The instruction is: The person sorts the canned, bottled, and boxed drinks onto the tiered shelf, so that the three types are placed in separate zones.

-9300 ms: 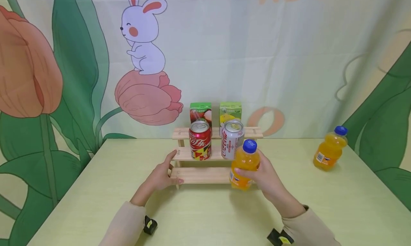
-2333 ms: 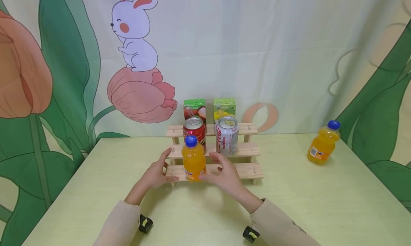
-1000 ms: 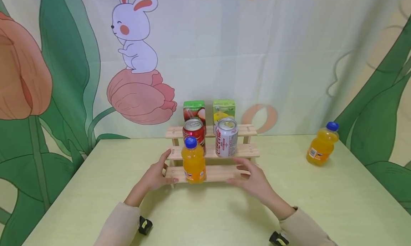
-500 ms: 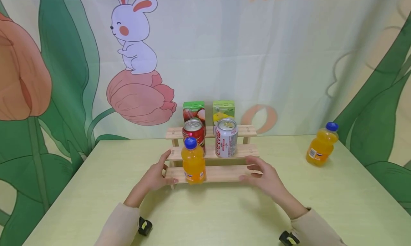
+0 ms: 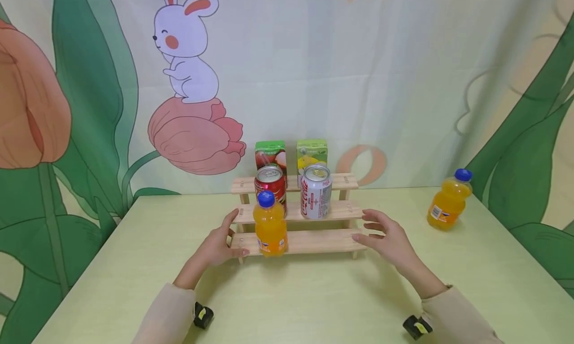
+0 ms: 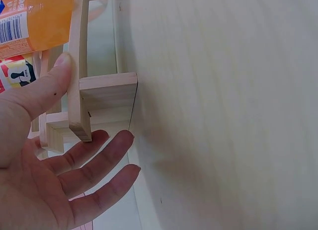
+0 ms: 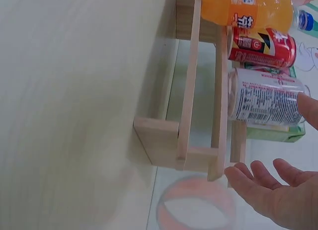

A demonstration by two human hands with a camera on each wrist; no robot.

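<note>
A three-tier wooden rack [image 5: 314, 242] stands on the table. My left hand [image 5: 218, 244] holds its left end, thumb [image 6: 54, 86] on the bottom tier's front edge and the other fingers past the end. At the rack's right end my right hand [image 5: 387, 239] has its fingers spread and loosely bent, holding nothing. An orange drink bottle [image 5: 270, 229] with a blue cap stands upright on the bottom tier, at the left. Behind it on the middle tier is a red soda can [image 5: 269, 182], partly hidden, with a white Coca-Cola can [image 5: 316, 194] to its right.
Two juice cartons, one with red fruit [image 5: 270, 152] and one with yellow fruit [image 5: 312, 152], stand on the top tier. A second orange drink bottle [image 5: 448, 202] stands on the table [image 5: 305, 304] at the far right. A printed curtain [image 5: 287, 75] hangs behind.
The right hand brought the orange drink bottle leftward onto the bottom tier, let go, then moved right to the rack's right end. The left hand stays at the left end.
</note>
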